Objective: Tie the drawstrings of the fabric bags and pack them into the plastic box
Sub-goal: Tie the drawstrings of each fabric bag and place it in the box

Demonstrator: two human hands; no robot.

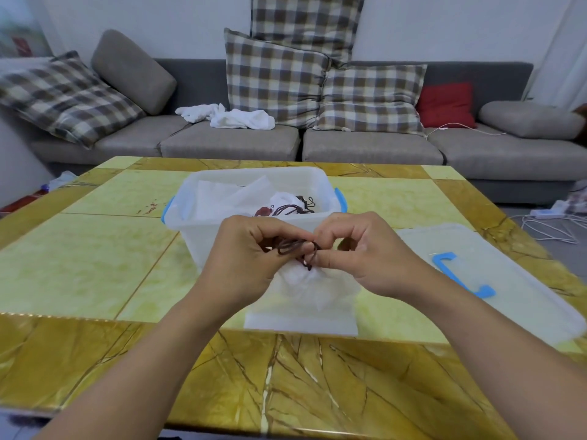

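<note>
A white fabric bag (313, 296) lies on the table in front of me, its mouth gathered and lifted. Its dark brown drawstring (297, 247) is looped between my hands. My left hand (244, 255) pinches the loops on the left, and my right hand (359, 252) pinches the cord on the right, fingertips almost touching. Just behind stands the translucent plastic box (190, 230) with blue side clips. Inside it lies another white bag (286, 203) with a knotted brown cord, on folded white fabric.
The box's clear lid (508, 281) with a blue handle lies on the table to my right. The yellow marble-pattern table (95, 265) fills the foreground. Behind it stands a grey sofa (365, 147) with checked cushions and white cloths.
</note>
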